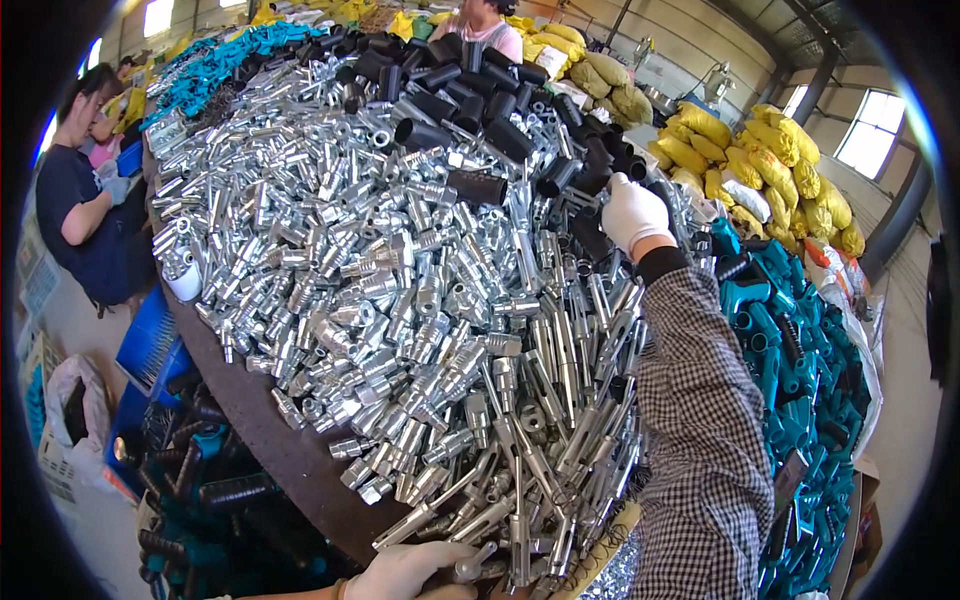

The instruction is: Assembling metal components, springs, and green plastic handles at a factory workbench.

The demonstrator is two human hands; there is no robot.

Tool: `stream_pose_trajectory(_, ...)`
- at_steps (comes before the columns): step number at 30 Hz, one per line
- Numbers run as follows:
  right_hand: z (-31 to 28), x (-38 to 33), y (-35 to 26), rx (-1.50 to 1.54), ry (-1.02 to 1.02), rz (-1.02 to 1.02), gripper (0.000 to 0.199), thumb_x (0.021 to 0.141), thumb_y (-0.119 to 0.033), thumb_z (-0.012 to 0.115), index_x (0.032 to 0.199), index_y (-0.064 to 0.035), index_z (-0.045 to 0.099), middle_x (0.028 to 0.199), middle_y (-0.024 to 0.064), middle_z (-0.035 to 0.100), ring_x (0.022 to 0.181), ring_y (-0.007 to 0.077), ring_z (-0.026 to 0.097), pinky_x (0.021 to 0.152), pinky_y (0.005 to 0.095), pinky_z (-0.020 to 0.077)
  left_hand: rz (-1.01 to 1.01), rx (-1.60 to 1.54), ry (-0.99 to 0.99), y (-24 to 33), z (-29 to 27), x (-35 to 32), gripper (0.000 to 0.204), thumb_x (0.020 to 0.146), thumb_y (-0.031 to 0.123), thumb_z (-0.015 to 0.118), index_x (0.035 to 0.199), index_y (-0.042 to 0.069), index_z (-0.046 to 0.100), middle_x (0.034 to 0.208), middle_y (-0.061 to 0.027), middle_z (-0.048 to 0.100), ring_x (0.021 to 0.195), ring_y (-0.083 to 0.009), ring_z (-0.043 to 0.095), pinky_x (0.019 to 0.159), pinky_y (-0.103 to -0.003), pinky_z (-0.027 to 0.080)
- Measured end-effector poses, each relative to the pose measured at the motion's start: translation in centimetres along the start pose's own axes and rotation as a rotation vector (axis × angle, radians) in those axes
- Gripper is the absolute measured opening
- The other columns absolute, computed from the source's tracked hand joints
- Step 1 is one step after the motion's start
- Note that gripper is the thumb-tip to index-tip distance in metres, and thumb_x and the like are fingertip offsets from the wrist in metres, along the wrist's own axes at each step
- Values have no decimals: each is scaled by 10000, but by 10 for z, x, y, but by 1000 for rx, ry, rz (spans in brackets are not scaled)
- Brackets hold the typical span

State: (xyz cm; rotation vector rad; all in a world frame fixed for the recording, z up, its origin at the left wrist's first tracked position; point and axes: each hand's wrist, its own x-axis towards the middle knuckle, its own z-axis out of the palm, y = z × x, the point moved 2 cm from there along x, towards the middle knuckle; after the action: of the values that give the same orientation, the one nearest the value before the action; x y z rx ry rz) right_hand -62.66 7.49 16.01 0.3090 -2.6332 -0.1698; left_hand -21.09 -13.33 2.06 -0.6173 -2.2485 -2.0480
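- My right hand point(632, 212), white-gloved, reaches to the far side of the metal pile point(420, 300) and closes over the black tubes point(470, 100) at their near edge; I judge it is gripping one, though the glove hides the fingers.
- My left hand point(405, 572), also gloved, sits at the near rim of the pile, curled around a small metal fitting point(470, 568).
- The table point(270, 440) is round and heaped; metal pieces lie right at its rim, left of the pile's centre.
- Risk: my checked sleeve point(700, 420) lies across the near-right part of the pile. Drawing the arm back could drag long pins off the edge.
- Risk: pulling one tube from the stack beyond the pile could loosen its neighbours and roll them down over the metal parts.
- Risk: the fitting in my left hand looks held at one end only; it could slip.
- Teal parts point(800, 360) crowd right of the pile; a sweeping elbow could mix the two.
- A person point(85, 200) works left of the pile, well apart from my hands.
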Motion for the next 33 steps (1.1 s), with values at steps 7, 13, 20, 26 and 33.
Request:
stream_pose_trajectory(7, 18, 8, -18, -322, -376, -141, 359, 918, -275, 492, 1125, -95, 723, 1143, 179, 695, 1066, 334, 669, 906, 421, 530, 74, -65, -13, -1, -3, 4, 317, 771, -10, 722, 1063, 3, 599, 834, -95, 607, 743, -271, 623, 688, -327, 503)
stream_pose_trajectory(13, 44, 7, 40, -367, -515, -273, 709, 965, -652, 346, 1542, -240, 323, 1581, 172, 314, 1428, 429, 319, 1190, 532, 223, 31, -80, -45, -1, -3, 6, 304, 778, -27, 707, 1056, 0, 586, 837, -102, 606, 739, -279, 622, 681, -331, 503)
stream_pose_trajectory(20, 12, -1, 25, -52, -453, -43, 632, 946, -607, 447, 1448, -225, 471, 1487, 149, 461, 1278, 341, 537, 1067, 417, 433, 134, -61, -3, -1, -2, 2, 379, 792, -34, 710, 1141, -11, 565, 846, -105, 611, 737, -279, 629, 671, -339, 508)
stream_pose_trajectory(26, 59, 41, 66, -133, -569, -215, 720, 974, -586, 356, 1549, -157, 300, 1528, 167, 415, 1387, 351, 428, 1137, 420, 342, 161, -70, -22, 2, -3, 2, 415, 803, -34, 715, 1181, -29, 542, 859, -111, 621, 741, -282, 639, 668, -346, 515)
stream_pose_trajectory(33, 44, 26, 40, -248, -620, -409, 319, 988, -208, 448, 1285, -153, 552, 1273, 212, 599, 1203, 371, 582, 1025, 428, 462, 140, -59, -32, -3, -4, 5, 413, 798, -42, 705, 1176, -29, 538, 878, -109, 628, 755, -277, 636, 687, -343, 517)
